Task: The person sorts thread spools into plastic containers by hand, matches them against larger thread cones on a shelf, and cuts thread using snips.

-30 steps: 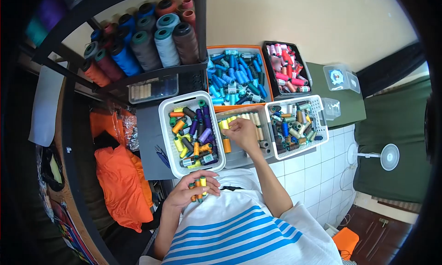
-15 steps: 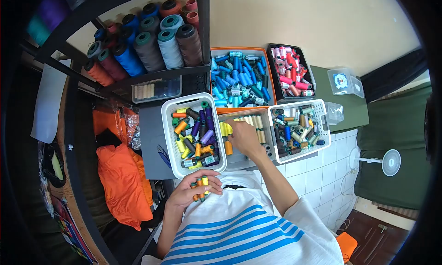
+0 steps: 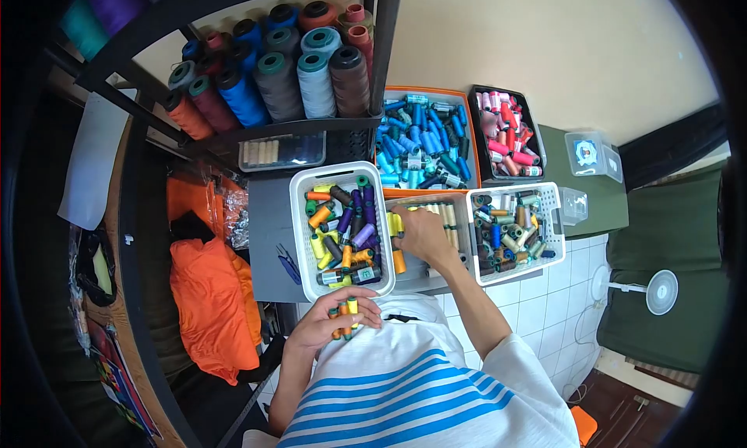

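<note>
My left hand (image 3: 333, 320) is closed around several small thread spools (image 3: 345, 319), orange and yellow, in front of my shirt. My right hand (image 3: 421, 234) reaches down into a clear plastic box (image 3: 416, 283), its fingers bent beside yellow spools (image 3: 395, 224); the fingertips are hidden, so what they hold cannot be made out. An orange spool (image 3: 399, 262) and rows of cream spools (image 3: 450, 217) lie in the same box. To its left is a white basket (image 3: 298, 238) of mixed yellow, orange and purple spools. A second white basket (image 3: 557, 224) with grey, green and brown spools stands on the right.
Behind are an orange box (image 3: 470, 137) of blue spools and a black tray (image 3: 506, 175) of pink and red ones. Large thread cones (image 3: 278, 88) fill a dark shelf (image 3: 288, 127) at upper left. Snips (image 3: 289, 264) lie left of the baskets.
The view has shifted, so the boxes and shelf appear farther right. My right hand has gone deeper into the clear box, over the yellow spools. My left hand keeps its spools.
</note>
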{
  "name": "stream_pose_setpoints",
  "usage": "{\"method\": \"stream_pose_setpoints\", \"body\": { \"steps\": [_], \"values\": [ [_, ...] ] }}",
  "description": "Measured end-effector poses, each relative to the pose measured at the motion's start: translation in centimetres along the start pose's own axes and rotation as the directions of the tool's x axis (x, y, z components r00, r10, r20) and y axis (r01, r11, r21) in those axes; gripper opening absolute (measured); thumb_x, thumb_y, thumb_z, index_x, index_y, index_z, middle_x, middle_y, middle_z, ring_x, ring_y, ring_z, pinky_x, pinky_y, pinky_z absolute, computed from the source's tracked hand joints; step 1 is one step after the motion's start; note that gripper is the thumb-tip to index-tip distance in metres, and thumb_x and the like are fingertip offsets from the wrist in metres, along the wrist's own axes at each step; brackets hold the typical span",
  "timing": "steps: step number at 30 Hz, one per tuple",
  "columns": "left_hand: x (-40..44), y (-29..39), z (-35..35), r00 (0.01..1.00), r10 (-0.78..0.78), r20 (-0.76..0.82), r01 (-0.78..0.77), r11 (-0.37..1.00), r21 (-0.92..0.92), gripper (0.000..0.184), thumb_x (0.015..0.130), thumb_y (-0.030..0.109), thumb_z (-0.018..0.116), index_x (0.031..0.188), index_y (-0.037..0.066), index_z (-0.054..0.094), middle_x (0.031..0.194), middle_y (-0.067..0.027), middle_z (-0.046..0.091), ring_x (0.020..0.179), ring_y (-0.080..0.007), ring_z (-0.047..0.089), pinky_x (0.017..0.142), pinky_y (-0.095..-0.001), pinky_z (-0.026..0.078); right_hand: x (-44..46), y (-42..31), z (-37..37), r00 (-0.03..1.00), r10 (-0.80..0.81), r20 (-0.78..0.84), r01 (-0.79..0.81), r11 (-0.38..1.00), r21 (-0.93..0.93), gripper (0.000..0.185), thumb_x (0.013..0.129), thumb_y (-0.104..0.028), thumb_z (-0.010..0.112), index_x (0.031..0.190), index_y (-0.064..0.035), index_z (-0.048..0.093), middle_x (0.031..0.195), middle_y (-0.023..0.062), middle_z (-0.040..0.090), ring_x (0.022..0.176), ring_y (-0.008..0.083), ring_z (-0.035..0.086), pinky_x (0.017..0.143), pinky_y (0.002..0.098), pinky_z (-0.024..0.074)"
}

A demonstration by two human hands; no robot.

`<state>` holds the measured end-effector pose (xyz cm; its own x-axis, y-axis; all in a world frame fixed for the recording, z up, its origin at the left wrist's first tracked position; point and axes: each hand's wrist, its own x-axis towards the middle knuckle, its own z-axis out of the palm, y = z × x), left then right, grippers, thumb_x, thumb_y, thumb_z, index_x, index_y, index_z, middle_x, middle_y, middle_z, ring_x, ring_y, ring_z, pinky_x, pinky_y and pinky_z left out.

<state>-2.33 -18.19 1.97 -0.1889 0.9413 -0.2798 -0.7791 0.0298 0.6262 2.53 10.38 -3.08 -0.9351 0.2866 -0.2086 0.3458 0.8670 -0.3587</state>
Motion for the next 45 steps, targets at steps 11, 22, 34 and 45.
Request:
{"method": "stream_pose_setpoints", "body": {
  "steps": [11, 22, 34, 45],
  "values": [
    [0.4, 0.1, -0.2, 1.0, -0.016, 0.019, 0.015, 1.0, 0.008, 0.045, 0.099, -0.001, 0.058, 0.142, -0.009, 0.049, 0.12, -0.0243, 0.066, 0.111, -0.0359, 0.07, 0.101, -0.0474, 0.057, -1.3, 1.7, -0.4, 0.982, -0.042, -0.183, 0.11, 0.919, 0.379, 0.069, 0.072, -0.01, 0.088, 0.134, -0.0035, 0.06, 0.084, 0.0121, 0.074, 0.072, 0.0272, 0.072, 0.068, 0.0399, 0.0574],
    [0.6, 0.4, -0.6, 0.999, -0.03, 0.022, 0.031, 1.0, -0.004, 0.046, 0.099, 0.0, 0.059, 0.143, -0.008, 0.049, 0.121, -0.0242, 0.066, 0.112, -0.0356, 0.07, 0.101, -0.0469, 0.056, -3.1, 0.4, -0.7, 0.991, 0.126, 0.054, -0.128, 0.709, 0.694, 0.068, 0.077, -0.002, 0.086, 0.139, -0.0025, 0.058, 0.094, 0.0145, 0.075, 0.092, 0.021, 0.077, 0.082, 0.0327, 0.0631],
    [0.7, 0.8, -0.4, 0.997, -0.077, 0.005, 0.077, 0.997, 0.008, 0.048, 0.097, 0.002, 0.063, 0.142, -0.008, 0.05, 0.12, -0.0229, 0.067, 0.111, -0.0341, 0.071, 0.101, -0.0449, 0.057, -2.9, -0.9, 1.7, 0.987, 0.149, -0.059, -0.044, 0.606, 0.794, 0.064, 0.081, -0.004, 0.082, 0.141, -0.0051, 0.059, 0.095, 0.0151, 0.075, 0.092, 0.0219, 0.077, 0.085, 0.0328, 0.062],
    [0.5, 1.0, 0.0, 0.999, -0.032, 0.001, 0.032, 0.999, 0.004, 0.045, 0.097, 0.001, 0.062, 0.14, -0.008, 0.052, 0.119, -0.0221, 0.067, 0.111, -0.032, 0.071, 0.101, -0.045, 0.057, -4.8, -0.5, -2.9, 0.985, 0.174, -0.008, -0.118, 0.699, 0.705, 0.068, 0.079, 0.006, 0.08, 0.142, -0.0098, 0.06, 0.092, 0.0092, 0.072, 0.083, 0.0151, 0.073, 0.079, 0.0296, 0.0607]
  ]
}}
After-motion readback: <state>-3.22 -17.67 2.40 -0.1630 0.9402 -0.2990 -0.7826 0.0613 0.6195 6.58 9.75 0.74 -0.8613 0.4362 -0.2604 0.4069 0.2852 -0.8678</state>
